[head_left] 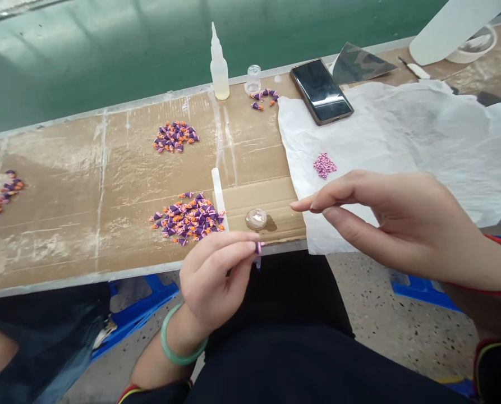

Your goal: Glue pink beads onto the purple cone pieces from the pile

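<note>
My left hand [216, 275] hovers over my lap just below the bench edge, fingers pinched on a tiny purple piece [258, 247]. My right hand [393, 216] is held out flat over the white paper sheet [401, 129], fingers stretched and together, holding nothing. A small blob of clear glue [256, 219] sits on the cardboard between the hands. Beside it lies a pile of purple-and-orange pieces [189, 217] and a thin white stick [218, 191]. A small heap of pink bits [325, 165] rests on the paper.
More purple-and-orange piles lie at mid-bench [175, 136], at the far left [1, 193] and by a small clear cap [253, 78]. A glue bottle [219, 64] and a phone [321, 90] stand at the back. Another person's leg [31, 342] is at lower left.
</note>
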Tool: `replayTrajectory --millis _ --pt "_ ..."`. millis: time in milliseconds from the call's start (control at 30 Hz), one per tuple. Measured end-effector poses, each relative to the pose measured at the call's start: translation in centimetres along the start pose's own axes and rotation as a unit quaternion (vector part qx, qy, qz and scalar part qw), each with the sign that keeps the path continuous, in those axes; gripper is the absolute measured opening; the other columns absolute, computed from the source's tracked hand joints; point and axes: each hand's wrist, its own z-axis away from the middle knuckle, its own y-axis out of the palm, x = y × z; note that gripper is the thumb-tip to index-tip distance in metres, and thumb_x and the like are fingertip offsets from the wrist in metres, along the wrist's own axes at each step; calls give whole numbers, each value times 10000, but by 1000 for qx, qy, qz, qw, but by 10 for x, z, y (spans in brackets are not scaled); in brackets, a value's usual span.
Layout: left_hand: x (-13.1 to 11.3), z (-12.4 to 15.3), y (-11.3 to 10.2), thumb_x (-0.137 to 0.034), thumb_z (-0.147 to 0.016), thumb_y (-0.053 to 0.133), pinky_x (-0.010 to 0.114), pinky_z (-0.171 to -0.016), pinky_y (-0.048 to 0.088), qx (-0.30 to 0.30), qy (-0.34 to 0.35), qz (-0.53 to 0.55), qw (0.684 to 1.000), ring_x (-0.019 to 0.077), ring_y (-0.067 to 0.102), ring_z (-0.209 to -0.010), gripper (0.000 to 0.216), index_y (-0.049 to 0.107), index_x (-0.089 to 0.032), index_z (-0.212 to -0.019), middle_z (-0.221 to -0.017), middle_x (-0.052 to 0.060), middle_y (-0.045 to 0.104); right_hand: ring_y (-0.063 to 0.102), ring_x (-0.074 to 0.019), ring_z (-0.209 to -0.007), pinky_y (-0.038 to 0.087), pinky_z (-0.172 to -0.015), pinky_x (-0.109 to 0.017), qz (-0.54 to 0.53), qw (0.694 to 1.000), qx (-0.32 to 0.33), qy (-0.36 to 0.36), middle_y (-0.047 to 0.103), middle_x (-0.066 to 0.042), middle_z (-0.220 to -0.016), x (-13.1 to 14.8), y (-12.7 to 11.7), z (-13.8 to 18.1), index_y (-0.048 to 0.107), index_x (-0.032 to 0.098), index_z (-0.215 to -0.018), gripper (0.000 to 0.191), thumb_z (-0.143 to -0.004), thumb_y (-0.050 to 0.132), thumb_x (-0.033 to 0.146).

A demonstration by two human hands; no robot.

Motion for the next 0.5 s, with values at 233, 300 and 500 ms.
replayTrajectory --millis 233,300,500 --pt "46 -31 -47 -255 -812 761 437 -899 514 52 -17 -249 967 269 666 -965 107 762 -244 -919 -976 74 743 729 -159 -772 518 -673 -285 31 998 -25 45 780 -27 -948 -39 3 17 673 269 -1035 158 -969 554 188" --pt "63 -48 -60 -321 -816 748 433 -907 512 41 -52 -270 960 279 663 -1004 162 763 -225 -946 -1009 92 743 733 -177 -755 509 -642 -308 39 996 -32 70 787 -24 -957 -48 4 21 688 292 -1040 151 -962 580 222" --pt "122 -117 -59 -249 -838 623 339 -800 495 38 -223 -284 932 208 667 -822 144 729 -152 -845 -889 89 761 740 -219 -827 474 -633 -347 61 988 -55 134 789 -41 -987 -53 7 26 693 290 -1012 171 -932 605 167"
